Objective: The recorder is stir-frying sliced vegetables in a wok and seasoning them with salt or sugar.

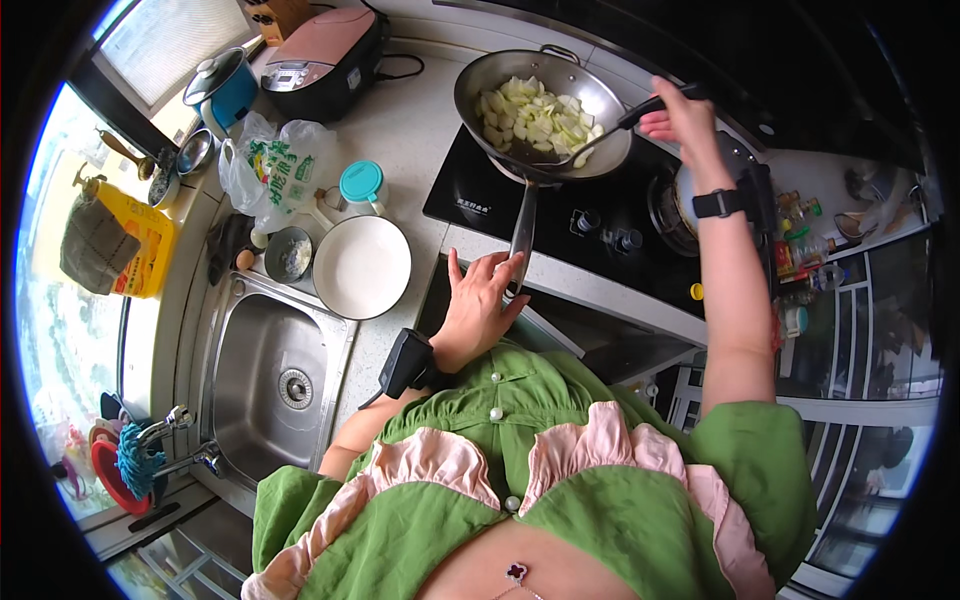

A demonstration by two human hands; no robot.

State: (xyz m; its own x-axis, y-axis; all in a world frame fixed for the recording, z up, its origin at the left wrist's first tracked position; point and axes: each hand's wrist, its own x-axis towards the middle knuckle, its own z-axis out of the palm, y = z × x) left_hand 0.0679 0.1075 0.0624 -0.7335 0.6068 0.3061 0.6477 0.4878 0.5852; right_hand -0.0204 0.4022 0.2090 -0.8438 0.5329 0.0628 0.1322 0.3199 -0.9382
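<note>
A stainless steel wok (592, 82) sits on the left burner of a black gas hob (480, 176), with sliced pale green vegetable pieces (536, 112) in it. My right hand (682, 120) is around the black handle of a metal spatula (637, 112), with some fingers extended; the spatula's head rests low in the wok among the pieces. At the near end of the wok's metal handle (525, 217) is my left hand (484, 300), its thumb and fingers on either side of the handle and its index finger raised.
Left of the hob stand a white pan (362, 268), a small bowl (289, 255), a teal-lidded container (362, 182), an egg (244, 259), a plastic bag (277, 169) and a rice cooker (322, 60). A steel sink (274, 375) lies nearer. Another pan (690, 187) is on the right burner, with bottles (802, 225) beyond.
</note>
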